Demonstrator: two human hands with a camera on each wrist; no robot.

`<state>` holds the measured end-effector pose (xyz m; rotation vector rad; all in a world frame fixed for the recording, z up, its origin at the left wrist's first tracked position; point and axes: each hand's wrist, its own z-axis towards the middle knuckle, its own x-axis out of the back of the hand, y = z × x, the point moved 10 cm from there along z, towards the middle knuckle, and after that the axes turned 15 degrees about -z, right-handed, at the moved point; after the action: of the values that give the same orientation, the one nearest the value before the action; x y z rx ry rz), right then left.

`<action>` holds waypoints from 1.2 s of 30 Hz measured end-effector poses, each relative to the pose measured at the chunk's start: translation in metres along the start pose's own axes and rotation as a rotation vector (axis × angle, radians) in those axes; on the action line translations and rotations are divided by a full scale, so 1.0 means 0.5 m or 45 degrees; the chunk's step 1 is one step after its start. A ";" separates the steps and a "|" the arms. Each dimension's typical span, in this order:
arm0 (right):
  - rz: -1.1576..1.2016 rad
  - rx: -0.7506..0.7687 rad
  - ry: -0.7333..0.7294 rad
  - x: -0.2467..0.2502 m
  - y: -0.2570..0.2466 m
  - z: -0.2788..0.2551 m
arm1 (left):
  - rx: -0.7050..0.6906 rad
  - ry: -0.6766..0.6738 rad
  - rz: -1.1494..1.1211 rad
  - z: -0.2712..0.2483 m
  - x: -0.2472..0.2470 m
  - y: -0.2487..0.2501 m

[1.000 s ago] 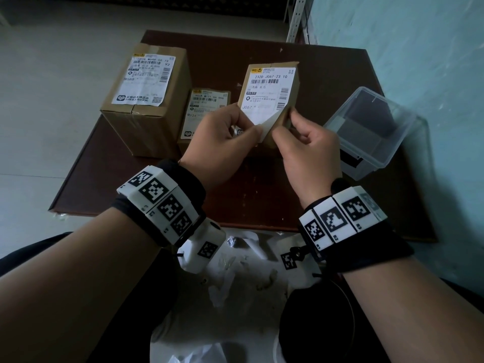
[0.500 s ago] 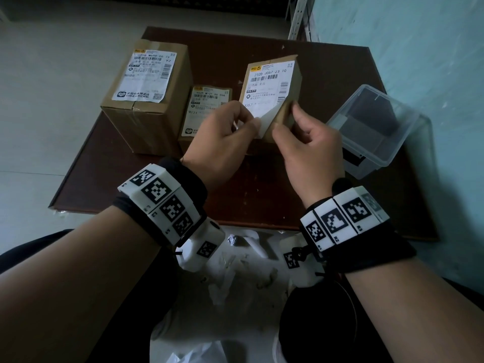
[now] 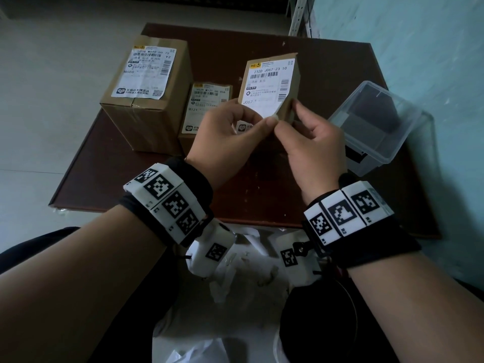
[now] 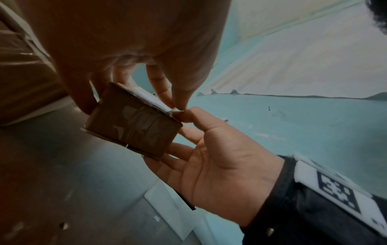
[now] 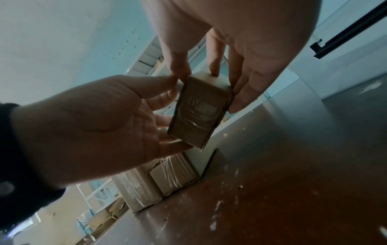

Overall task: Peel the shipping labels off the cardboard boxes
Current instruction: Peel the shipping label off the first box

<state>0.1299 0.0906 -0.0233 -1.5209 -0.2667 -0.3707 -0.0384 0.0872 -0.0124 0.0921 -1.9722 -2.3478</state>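
Small box [image 3: 286, 82] held tilted above the counter [image 3: 262, 195] – left hand [image 3: 225, 137] grips its lower end, right hand [image 3: 311, 142] pinches the label [image 3: 267, 87] at its lifted bottom corner – thin paper, likely tears, so peel low and slow.

The dark brown wooden table [image 3: 262, 200] lies bare along its near edge, while a large taped cardboard box [image 3: 146, 106] and smaller labelled box [image 3: 207, 106] crowd its left edge, a clear plastic tub [image 3: 379, 127] its right edge.
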 end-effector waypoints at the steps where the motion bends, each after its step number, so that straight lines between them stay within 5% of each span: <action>1: 0.019 0.003 0.001 -0.001 -0.001 -0.001 | -0.002 0.006 0.016 0.000 0.000 0.000; 15: 0.030 0.078 0.034 0.002 -0.023 -0.012 | -0.213 0.110 0.278 -0.013 0.000 0.034; 36: -0.046 0.024 0.004 0.001 -0.019 -0.007 | -0.018 0.131 0.016 -0.018 -0.004 0.016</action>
<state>0.1265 0.0870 -0.0142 -1.4982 -0.2948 -0.3976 -0.0355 0.0769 -0.0059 0.1954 -1.9034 -2.2996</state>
